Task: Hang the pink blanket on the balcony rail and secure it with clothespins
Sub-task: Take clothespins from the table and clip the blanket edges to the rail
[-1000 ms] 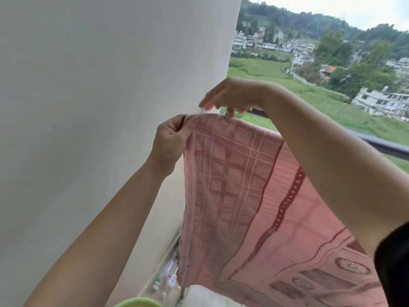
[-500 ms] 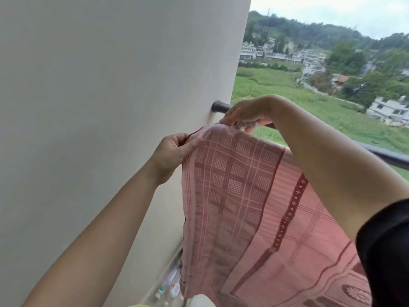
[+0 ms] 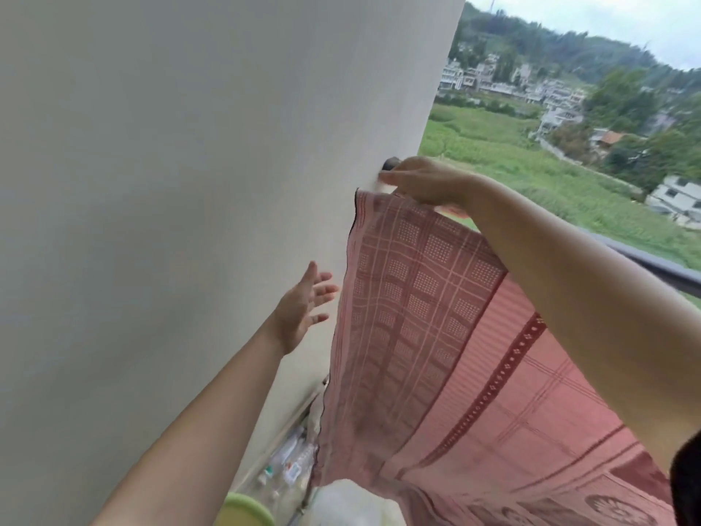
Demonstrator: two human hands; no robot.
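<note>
The pink blanket (image 3: 425,320), checked with a darker patterned band, hangs over the dark balcony rail (image 3: 660,269) close to the white wall. My right hand (image 3: 425,178) rests on the blanket's top corner at the rail's wall end, fingers pressing the fabric there; whether it pinches the cloth or holds a clothespin is hidden. My left hand (image 3: 303,309) is off the blanket, open with fingers spread, just left of its hanging edge. No clothespin is visible.
A white wall (image 3: 189,184) fills the left. Below, near the floor, lie plastic bottles (image 3: 288,461), a green rim (image 3: 246,510) and a white bag (image 3: 349,503). Beyond the rail are fields and houses.
My left hand let go of the blanket's edge and dropped away, open. My right hand slid along the rail toward the wall, spreading the blanket's corner there.
</note>
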